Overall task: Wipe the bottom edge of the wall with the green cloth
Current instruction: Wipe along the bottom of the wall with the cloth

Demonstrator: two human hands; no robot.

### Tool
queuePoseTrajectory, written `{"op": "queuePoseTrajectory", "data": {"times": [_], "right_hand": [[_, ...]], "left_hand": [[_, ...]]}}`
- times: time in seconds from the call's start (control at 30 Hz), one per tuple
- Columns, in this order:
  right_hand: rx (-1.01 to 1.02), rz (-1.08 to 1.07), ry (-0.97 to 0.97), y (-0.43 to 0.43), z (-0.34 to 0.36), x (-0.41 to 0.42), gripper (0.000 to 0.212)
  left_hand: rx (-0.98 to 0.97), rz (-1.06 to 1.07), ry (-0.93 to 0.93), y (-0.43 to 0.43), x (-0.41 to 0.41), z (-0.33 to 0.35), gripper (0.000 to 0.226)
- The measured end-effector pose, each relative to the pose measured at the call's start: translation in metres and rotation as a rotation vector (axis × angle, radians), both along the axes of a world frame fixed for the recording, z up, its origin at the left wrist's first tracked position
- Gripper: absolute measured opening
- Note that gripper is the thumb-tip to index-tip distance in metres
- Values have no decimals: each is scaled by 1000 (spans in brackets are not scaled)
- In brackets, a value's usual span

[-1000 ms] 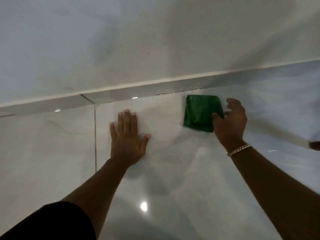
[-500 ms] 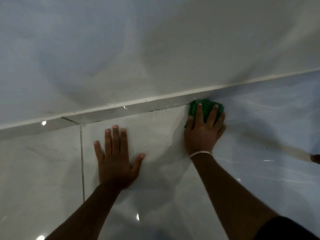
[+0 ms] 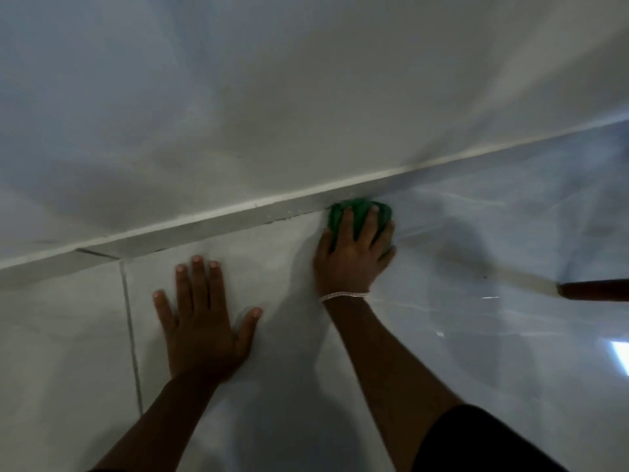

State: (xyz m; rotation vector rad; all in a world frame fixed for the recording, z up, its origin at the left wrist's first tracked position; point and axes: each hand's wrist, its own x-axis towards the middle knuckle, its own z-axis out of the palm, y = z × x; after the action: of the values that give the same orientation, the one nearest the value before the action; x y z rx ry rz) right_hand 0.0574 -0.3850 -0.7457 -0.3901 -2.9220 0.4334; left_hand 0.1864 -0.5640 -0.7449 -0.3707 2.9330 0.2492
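Observation:
The green cloth (image 3: pixel 360 211) is bunched under my right hand (image 3: pixel 354 257), pressed against the grey skirting strip (image 3: pixel 211 228) at the bottom edge of the white wall (image 3: pixel 272 97). Fingers cover most of the cloth; only its top and sides show. A bracelet circles that wrist. My left hand (image 3: pixel 204 325) lies flat on the glossy floor tile, fingers spread, palm down, holding nothing, a little way in front of the skirting.
A grout line (image 3: pixel 131 335) runs along the floor left of my left hand. A dark brown rod-like object (image 3: pixel 595 290) pokes in at the right edge, low over the floor. Small specks dot the skirting left of the cloth.
My right hand moved from beside the flat cloth onto it and pushed it, bunched, against the skirting. My left hand stays planted on the floor.

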Motion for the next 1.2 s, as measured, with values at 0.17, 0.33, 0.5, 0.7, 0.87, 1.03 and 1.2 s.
{"op": "queuePoseTrajectory", "data": {"times": [0.17, 0.33, 0.5, 0.7, 0.87, 1.03, 1.2], "right_hand": [[-13, 392, 83, -58, 1, 42, 42], [35, 229, 6, 22, -5, -1, 43], [-28, 174, -15, -38, 7, 19, 53], [65, 351, -17, -6, 6, 14, 47], [1, 82, -65, 20, 5, -5, 47], [-5, 381, 24, -54, 3, 40, 44], [107, 314, 26, 26, -8, 2, 48]], "left_hand": [[-10, -3, -24, -2, -1, 3, 96], [-15, 5, -19, -1, -1, 3, 95], [-11, -4, -11, -1, -2, 2, 97], [-9, 16, 13, -3, -1, 0, 98], [-6, 10, 29, -2, -1, -1, 98], [-14, 4, 8, -3, -1, -2, 100], [-2, 9, 28, -2, -1, 0, 97]]}}
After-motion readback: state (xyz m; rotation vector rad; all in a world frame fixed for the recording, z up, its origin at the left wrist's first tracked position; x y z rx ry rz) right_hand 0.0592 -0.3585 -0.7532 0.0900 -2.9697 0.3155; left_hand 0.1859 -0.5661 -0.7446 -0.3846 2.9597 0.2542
